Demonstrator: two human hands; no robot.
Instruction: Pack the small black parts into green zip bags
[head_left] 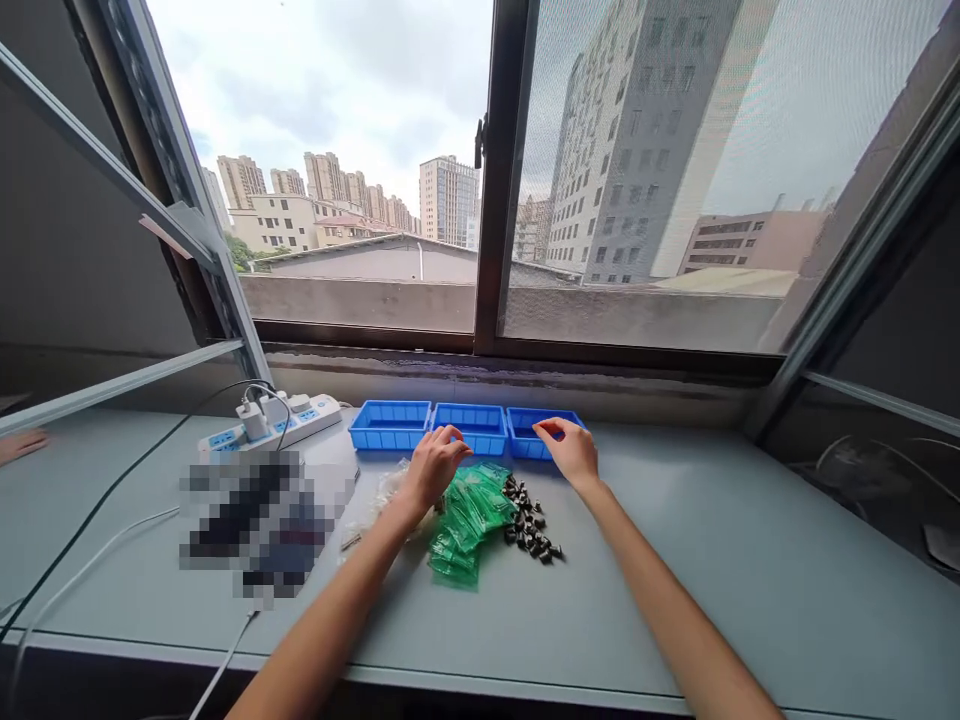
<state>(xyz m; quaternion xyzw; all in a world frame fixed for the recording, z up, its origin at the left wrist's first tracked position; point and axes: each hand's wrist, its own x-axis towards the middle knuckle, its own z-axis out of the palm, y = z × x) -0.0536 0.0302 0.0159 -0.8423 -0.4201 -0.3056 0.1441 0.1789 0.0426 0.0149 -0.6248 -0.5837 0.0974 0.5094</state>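
In the head view, the right hand (576, 455) is at the right blue bin (526, 447), thumb and fingers narrowed to a pinch that overlaps the bin's opening. Whether something small sits between those fingertips, I cannot tell. The left hand (432, 466) is in front of the middle blue bin (489, 441), its fingers bent and drawn close together (their grip is too small to read, so I cannot tell whether they hold anything). Beyond and to the left of the left fingers stands the left blue bin (386, 440), in a row with the other two.

Nearer than both sets of fingers, and between them, lie the crinkled green bags (476, 510). Loose dark metal pieces (534, 540) are scattered beside the bags, below the right fingers. Clear bags (381, 498) lie to the left of the left fingers, partly behind the forearm. Farther left of them, a white power strip (319, 416) with plugs rests on the bench (615, 630).
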